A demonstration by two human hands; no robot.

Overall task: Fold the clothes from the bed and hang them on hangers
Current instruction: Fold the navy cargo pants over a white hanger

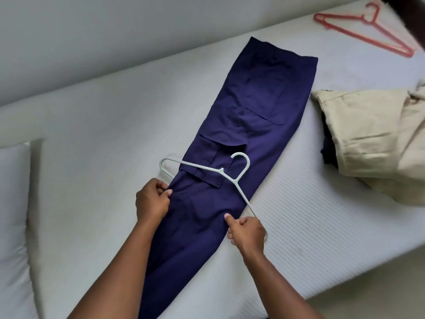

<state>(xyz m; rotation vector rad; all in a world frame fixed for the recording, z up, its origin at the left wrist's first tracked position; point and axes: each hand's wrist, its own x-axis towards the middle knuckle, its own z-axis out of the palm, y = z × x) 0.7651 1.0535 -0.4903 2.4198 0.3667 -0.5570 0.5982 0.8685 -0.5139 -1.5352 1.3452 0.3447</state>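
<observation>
Navy blue cargo trousers (pixel 250 116) lie folded lengthwise across the white mattress (pixel 110 125), waist at the far end. A white plastic hanger (pixel 220 170) lies over the leg part, its hook pointing away from me. My left hand (pixel 151 200) pinches the trousers' left edge, beside the hanger's left end. My right hand (pixel 247 231) grips the trousers' right edge together with the hanger's right arm. The hanger's lower bar is hidden by the cloth and my hands.
Beige clothes (pixel 372 137) lie in a heap at the right, with a dark garment (pixel 327 146) under them. A red hanger (pixel 365 26) rests at the far right corner. A white pillow (pixel 13 217) sits at the left. The wall (pixel 115 31) runs along the bed's far side.
</observation>
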